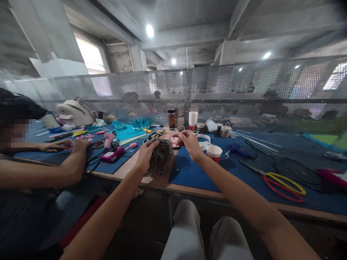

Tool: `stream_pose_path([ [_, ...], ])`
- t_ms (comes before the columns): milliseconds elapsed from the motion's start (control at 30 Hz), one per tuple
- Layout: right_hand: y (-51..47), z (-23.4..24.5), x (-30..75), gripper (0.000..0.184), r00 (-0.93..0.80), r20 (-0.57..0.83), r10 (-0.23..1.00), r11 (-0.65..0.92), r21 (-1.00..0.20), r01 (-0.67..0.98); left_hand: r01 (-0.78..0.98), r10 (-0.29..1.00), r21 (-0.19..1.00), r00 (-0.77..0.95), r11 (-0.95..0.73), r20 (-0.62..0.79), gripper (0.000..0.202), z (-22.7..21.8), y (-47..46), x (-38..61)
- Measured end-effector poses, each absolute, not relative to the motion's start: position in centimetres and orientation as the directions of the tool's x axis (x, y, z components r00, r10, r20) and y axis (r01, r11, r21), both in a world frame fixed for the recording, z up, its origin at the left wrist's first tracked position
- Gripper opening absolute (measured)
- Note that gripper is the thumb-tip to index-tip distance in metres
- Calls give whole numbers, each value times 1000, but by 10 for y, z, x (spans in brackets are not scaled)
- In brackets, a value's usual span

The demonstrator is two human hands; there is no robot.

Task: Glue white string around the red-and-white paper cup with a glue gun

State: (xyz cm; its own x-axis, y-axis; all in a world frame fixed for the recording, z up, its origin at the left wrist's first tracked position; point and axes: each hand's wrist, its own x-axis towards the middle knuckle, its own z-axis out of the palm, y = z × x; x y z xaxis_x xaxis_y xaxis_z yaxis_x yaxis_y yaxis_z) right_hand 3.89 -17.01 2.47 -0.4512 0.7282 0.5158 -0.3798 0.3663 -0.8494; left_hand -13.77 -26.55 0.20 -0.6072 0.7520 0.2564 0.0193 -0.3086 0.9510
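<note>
My left hand (145,153) is closed around a ball of grey-brown twine (160,157), held just above the table's near edge. My right hand (189,142) is pinched on a thin strand of twine (175,133) that runs from the ball up and to the right. Both hands hover over the seam between two blue felt mats (189,173). A red-and-white paper cup (214,152) stands just right of my right wrist.
A person sits at the left, with both hands (78,144) on the table near a pink device (111,155) and a pink glue gun (108,139). Stacked white cups (193,120), a dark jar (171,118), a blue glue gun (237,148), red and yellow hoops (284,184) and a mesh screen (244,90) lie beyond.
</note>
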Motion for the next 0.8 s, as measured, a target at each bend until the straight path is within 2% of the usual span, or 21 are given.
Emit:
stream_pose_path([
  [67, -172, 29, 47, 20, -500, 465, 731, 295, -876, -382, 5, 798, 949, -541, -314, 267, 46, 7, -265, -128],
  [133, -170, 31, 57, 19, -491, 473, 731, 333, -876, -347, -13, 821, 946, -501, -323, 274, 44, 12, -262, -119],
  [267, -161, 36, 82, 16, -407, 603, 686, 578, -791, -199, -74, 832, 939, -490, -337, 260, 39, 23, -246, -101],
  [433, -155, 37, 109, 25, -393, 724, 567, 811, -575, 112, -202, 895, 930, -392, -308, 211, 37, 31, -219, -76],
  [600, -153, 21, 113, 29, -415, 721, 554, 829, -436, 349, -246, 933, 922, -281, -298, 226, 36, 30, -202, -59],
  [700, -150, 13, 112, 20, -396, 707, 586, 801, -434, 411, -266, 957, 925, -180, -271, 229, 34, 25, -197, -57],
  [800, -149, 14, 114, 18, -358, 715, 601, 790, -464, 400, -285, 981, 939, -80, -192, 176, 37, 21, -197, -58],
])
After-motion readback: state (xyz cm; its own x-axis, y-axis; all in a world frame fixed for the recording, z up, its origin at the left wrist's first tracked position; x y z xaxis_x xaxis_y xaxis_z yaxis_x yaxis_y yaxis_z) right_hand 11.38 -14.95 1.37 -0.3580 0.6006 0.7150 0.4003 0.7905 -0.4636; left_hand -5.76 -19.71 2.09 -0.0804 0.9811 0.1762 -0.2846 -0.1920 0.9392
